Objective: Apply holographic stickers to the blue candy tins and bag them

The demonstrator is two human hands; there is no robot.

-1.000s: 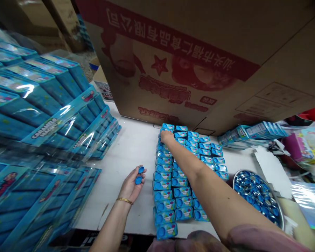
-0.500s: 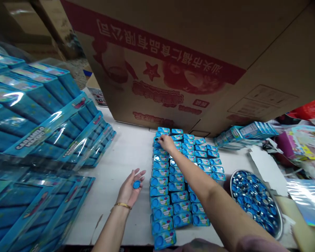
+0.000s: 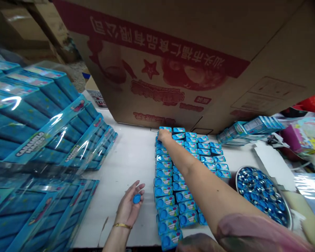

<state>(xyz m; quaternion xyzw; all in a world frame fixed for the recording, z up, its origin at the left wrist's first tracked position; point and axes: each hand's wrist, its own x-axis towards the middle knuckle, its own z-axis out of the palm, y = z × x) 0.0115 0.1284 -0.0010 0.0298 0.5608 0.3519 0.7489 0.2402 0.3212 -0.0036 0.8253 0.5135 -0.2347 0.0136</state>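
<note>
My left hand (image 3: 129, 209) hovers palm up over the white table, its fingers loosely curled around a small round blue cap (image 3: 137, 198) lying in the palm. At the far end of the leftmost row, my right hand (image 3: 164, 135) reaches down onto the small blue boxes (image 3: 163, 191). Its fingers are pressed together there, and whatever they hold is hidden. The boxes lie in several close rows, most showing a round blue recess or disc beside printed lettering. My right forearm covers part of the middle rows.
A metal bowl (image 3: 290, 219) of blue and silver caps stands at right. Behind the rows rises a large cardboard carton (image 3: 157, 77). Plastic-wrapped stacks of blue boxes (image 3: 49, 129) fill the left side. More blue boxes (image 3: 254, 126) lean by the carton's right end.
My right hand has gone slightly farther toward the far end of the leftmost row. The left hand has dropped a little, still bearing the cap. The view has shifted slightly.
</note>
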